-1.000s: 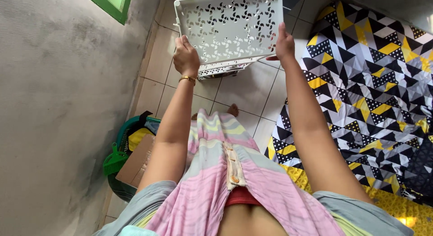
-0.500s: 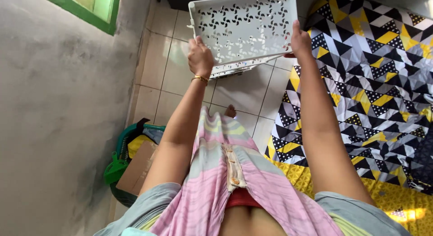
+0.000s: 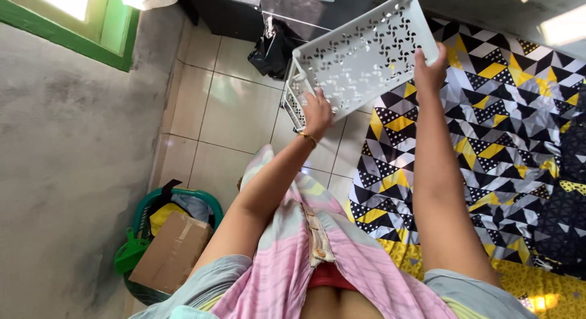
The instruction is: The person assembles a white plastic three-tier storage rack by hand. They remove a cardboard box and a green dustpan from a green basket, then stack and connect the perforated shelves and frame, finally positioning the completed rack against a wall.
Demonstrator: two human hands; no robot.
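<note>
Nearest, by the grey wall: green basket [image 3: 207, 200] on the tiled floor [image 3: 235, 114], holding a cardboard box [image 3: 172, 253] and a green scoop [image 3: 129, 254]. Further out, left hand [image 3: 317, 111], gold bangle at the wrist, clamped on the near lower edge of a white perforated plastic tray [image 3: 360, 57]; right hand [image 3: 431, 70] closed on its right edge. Tray held up in the air, tilted, above the floor's border with the patterned black, yellow and grey mattress [image 3: 506, 124]. Beneath its left end, a stack of similar white trays [image 3: 292, 103]. Beyond, a black bag [image 3: 271, 50] against dark furniture [image 3: 226, 14].
</note>
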